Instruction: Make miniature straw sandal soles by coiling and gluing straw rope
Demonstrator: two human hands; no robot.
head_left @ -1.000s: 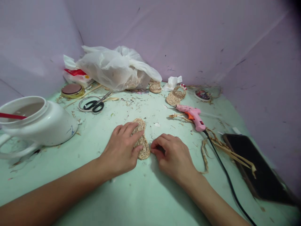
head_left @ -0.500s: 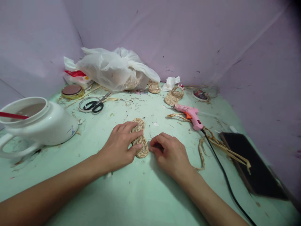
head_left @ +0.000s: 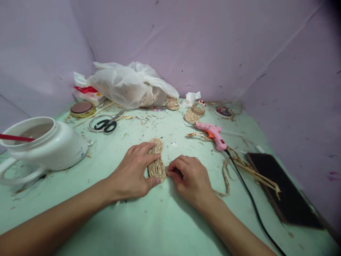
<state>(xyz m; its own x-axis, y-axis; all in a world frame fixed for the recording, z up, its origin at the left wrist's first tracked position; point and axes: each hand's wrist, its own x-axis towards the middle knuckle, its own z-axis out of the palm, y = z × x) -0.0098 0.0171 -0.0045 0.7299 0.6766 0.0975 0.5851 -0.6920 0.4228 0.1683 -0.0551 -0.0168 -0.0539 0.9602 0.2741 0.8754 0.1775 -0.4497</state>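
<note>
A small figure-eight sole of coiled braided straw lies flat on the pale green table. My left hand holds it from the left, its fingers across the upper half and its thumb at the lower end. Just to the right of the sole, my right hand is closed in a pinch, thumb and index tips close to the lower right edge. Whatever lies between those tips is too small or hidden to make out. A pink glue gun rests beyond my right hand, beside a length of braided straw cord.
At left stands a white mug-like pot holding a red stick. Scissors, a round tin and a plastic bag sit farther back. Small straw slippers are near the wall. The black cable passes a dark phone at right.
My left thumb has slid down from the sole's middle to its lower end. My right hand stays pinched beside the edge. The whole view has shifted slightly.
</note>
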